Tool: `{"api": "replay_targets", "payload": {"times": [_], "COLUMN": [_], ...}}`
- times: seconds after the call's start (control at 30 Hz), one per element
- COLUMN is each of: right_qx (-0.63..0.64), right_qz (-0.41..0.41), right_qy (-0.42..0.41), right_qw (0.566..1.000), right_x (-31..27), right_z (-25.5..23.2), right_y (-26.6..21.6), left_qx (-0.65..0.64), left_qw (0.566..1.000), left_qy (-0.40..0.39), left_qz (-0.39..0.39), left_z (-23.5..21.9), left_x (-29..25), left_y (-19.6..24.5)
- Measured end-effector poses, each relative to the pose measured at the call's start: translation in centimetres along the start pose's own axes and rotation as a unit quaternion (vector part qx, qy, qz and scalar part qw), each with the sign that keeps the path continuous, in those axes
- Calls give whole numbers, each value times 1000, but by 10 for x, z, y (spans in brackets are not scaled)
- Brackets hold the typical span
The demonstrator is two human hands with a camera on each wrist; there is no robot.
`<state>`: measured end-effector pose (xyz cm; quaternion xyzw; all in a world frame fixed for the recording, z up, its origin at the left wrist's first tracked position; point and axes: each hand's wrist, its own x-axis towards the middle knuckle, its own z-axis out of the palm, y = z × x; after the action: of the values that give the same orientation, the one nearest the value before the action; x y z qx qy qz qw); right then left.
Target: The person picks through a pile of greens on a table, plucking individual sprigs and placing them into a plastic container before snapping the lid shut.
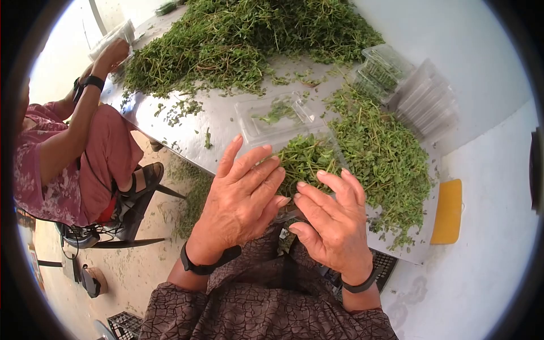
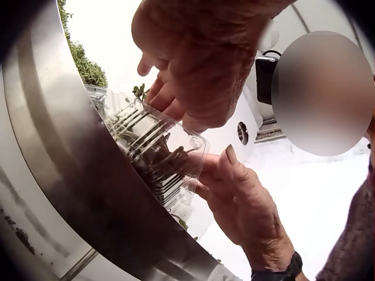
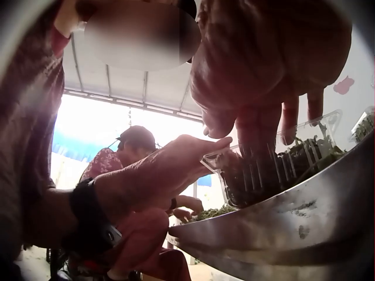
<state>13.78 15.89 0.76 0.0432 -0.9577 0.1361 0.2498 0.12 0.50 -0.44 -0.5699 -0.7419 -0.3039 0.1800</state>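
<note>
No text, label, brand, number or sign can be read in any of the three views.

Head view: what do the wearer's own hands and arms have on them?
Left hand and right hand: no gloves, no rings visible. Black band on each wrist. Left sleeve and right sleeve are dark brown with a black crackle-like pattern, ending short of the wristbands. No cables visible on either arm.
</note>
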Motion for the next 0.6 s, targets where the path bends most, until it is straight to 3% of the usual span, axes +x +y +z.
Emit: {"api": "replay_targets", "payload": {"times": [0.23, 0.47, 0.53, 0.6], "right_qx": [10, 8, 5, 7], "right_qz": [1, 4, 4, 6], "right_qy": [4, 66, 79, 92], "right_qw": [1000, 998, 997, 996], "right_x": [-1, -6, -7, -7], "right_z": [1, -6, -5, -4], "right_y": [-2, 1, 2, 2], "left_qx": [-86, -108, -152, -190], "left_qw": [992, 978, 961, 954], "left_qy": [88, 159, 212, 205], "left_qz": [-34, -79, -89, -109], "left_z": [13, 14, 14, 19], "left_x": [6, 12, 15, 17], "left_y": [-14, -12, -13, -16]}}
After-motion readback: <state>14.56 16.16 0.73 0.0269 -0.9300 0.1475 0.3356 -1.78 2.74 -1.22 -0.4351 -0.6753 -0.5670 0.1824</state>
